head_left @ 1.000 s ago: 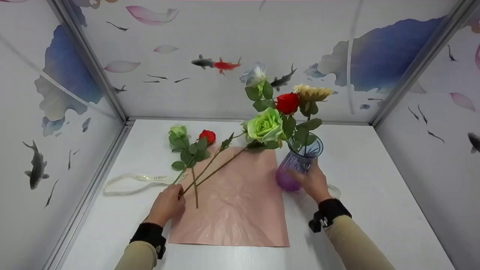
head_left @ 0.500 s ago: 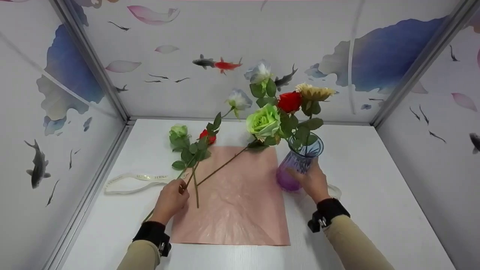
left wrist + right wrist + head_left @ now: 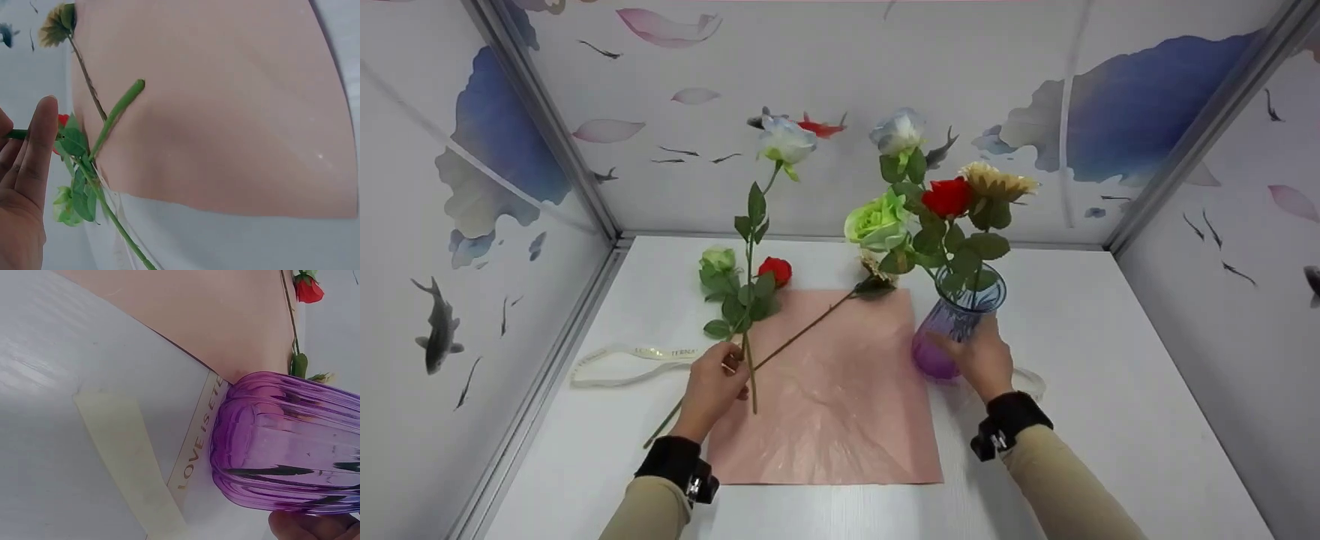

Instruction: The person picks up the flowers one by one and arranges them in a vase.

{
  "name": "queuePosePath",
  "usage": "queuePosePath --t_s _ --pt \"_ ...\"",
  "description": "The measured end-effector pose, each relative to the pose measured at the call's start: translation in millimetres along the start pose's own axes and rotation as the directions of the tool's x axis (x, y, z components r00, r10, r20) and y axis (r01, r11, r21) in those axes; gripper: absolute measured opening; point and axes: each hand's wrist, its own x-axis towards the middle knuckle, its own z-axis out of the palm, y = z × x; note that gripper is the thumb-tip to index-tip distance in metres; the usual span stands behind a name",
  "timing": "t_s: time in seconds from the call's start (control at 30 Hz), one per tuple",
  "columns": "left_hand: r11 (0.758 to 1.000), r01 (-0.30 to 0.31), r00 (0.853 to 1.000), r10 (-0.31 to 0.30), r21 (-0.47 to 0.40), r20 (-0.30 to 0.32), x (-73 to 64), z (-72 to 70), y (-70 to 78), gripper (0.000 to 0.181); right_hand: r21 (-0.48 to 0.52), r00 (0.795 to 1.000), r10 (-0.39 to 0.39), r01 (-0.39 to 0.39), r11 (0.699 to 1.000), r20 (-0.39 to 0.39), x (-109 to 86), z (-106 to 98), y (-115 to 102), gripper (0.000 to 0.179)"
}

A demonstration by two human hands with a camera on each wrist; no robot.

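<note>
My left hand (image 3: 716,386) pinches the green stem of a pale blue-white rose (image 3: 786,140), whose bloom stands high in front of the back wall. In the left wrist view, the fingers (image 3: 40,149) close on that stem at the left edge. My right hand (image 3: 988,360) grips the lower side of a blue-to-purple glass vase (image 3: 939,349). The vase holds another pale blue rose (image 3: 898,131), a red rose (image 3: 947,197), a bright green rose (image 3: 879,220) and a yellow flower (image 3: 997,182). Stems show through its purple glass in the right wrist view.
Pink wrapping paper (image 3: 840,412) lies mid-table. A yellow flower (image 3: 877,266) lies across it; a light green rose (image 3: 718,261) and red rose (image 3: 775,272) lie at its far left. A lettered ribbon (image 3: 615,367) is left; more ribbon (image 3: 129,461) lies by the vase.
My left hand has swung its rose from leaning right to nearly upright, further left. The vase's green rose has shifted left, uncovering the yellow flower on the paper. The right hand still holds the vase.
</note>
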Motion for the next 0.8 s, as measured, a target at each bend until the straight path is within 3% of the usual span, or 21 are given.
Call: queuePosePath --t_s 0.17,0.4,0.8 --pt "0.998 -0.049 0.999 0.049 -0.05 -0.011 1.4 3.2 16.4 0.011 -0.016 1.0 0.024 -0.024 1.0 -0.007 -0.1 3 -3 0.113" --pt "0.984 -0.091 0.995 0.095 -0.155 0.02 1.5 9.8 41.8 0.011 -0.025 0.999 0.048 -0.048 0.999 -0.011 -1.2 6 -5 0.116" --pt "0.955 -0.185 0.982 0.191 -0.231 0.005 1.1 30.2 75.4 0.006 -0.114 0.999 0.052 -0.052 0.992 -0.003 -3.2 8 -6 0.134"
